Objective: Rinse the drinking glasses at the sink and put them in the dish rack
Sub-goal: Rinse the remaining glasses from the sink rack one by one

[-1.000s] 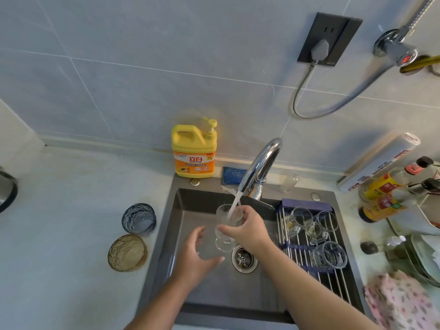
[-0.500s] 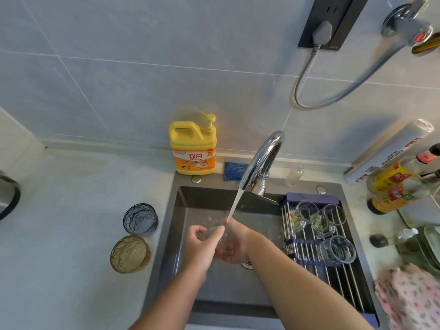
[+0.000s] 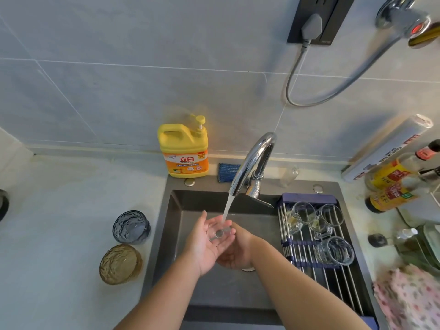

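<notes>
Now my right hand (image 3: 238,252) grips the clear glass (image 3: 220,231) under the faucet (image 3: 252,163) stream. My left hand (image 3: 204,245) presses straight fingers against it, over the sink (image 3: 214,291).

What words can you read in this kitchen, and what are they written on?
"立白": on the orange label of the jug.
The smaller print on that label is too small to read.
Roll: dark print, too blurred to read.
Bottles: label characters too blurred to read.
Socket: tiny mark, unreadable.
</notes>
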